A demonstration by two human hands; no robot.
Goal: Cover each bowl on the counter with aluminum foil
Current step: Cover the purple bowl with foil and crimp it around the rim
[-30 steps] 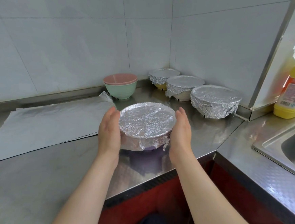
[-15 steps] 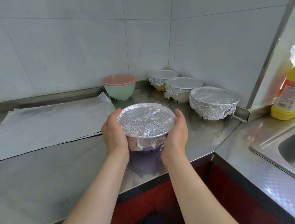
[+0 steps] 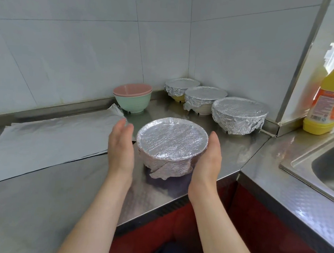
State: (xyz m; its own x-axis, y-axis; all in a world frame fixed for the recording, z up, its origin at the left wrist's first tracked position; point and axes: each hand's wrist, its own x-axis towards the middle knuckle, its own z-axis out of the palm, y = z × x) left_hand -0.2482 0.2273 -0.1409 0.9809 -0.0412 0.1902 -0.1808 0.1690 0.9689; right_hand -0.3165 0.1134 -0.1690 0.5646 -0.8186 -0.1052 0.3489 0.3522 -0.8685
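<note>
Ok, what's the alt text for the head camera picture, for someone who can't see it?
A left hand and right hand, fingers straight, flank a foil-covered bowl on a steel counter. Three more covered bowls stand in the corner behind, near a bare pink bowl nested in a green bowl. Flat foil sheets lie at left.

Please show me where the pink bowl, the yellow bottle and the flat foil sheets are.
pink bowl (image 3: 132,89): head view, on its inner wall.
yellow bottle (image 3: 329,103): head view, on its orange label.
foil sheets (image 3: 51,139): head view, on the top sheet.
</note>
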